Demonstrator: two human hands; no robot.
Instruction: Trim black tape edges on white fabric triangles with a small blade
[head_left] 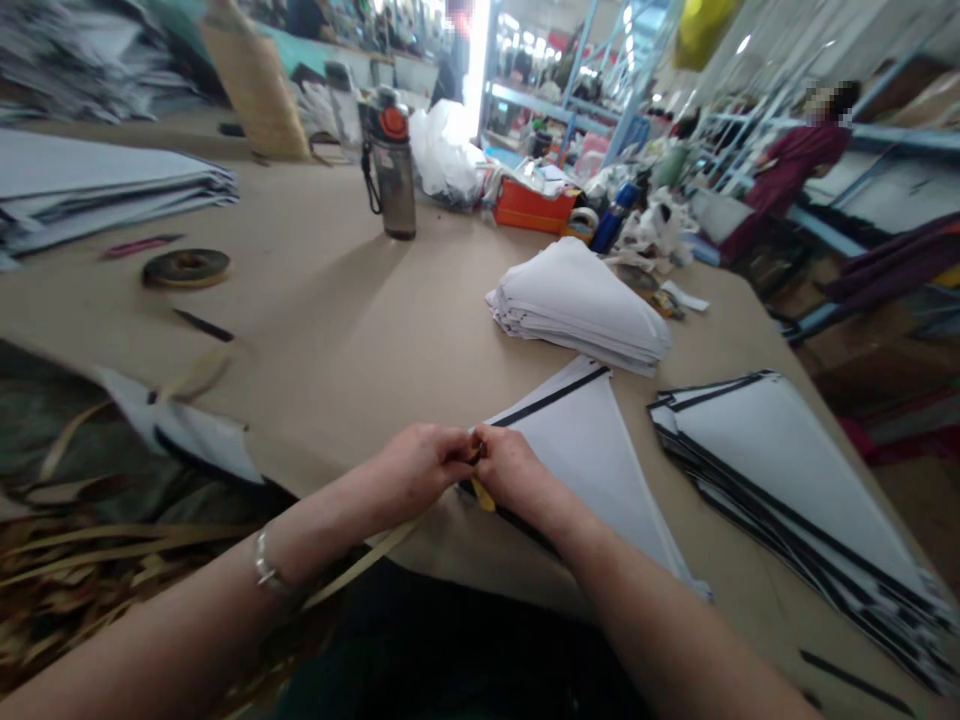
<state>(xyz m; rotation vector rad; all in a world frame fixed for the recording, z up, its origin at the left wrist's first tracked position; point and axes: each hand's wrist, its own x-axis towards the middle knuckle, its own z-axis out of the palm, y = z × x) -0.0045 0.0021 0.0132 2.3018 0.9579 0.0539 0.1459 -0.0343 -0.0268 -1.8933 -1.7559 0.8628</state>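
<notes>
My left hand (pixel 427 465) and my right hand (pixel 514 470) meet at the near left corner of a white fabric panel (pixel 592 450). The fingers of both are pinched closed on a dark end of black tape, partly hidden by the fingertips. A yellow backing strip (pixel 484 495) sticks out beneath my right fingers. One black tape strip (pixel 555 395) runs along the panel's upper edge, and another shows along its near edge under my right wrist. A long pale strip (pixel 367 562) hangs off the table edge below my left forearm.
White panels (pixel 581 300) are stacked behind; black-edged panels (pixel 795 480) lie right. A tape roll (pixel 186 267), pink cutter (pixel 142 245) and larger stack (pixel 97 175) are left. A bottle (pixel 394 175) stands behind. Peeled strips (pixel 112 590) heap below left. A person (pixel 795 165) stands far right.
</notes>
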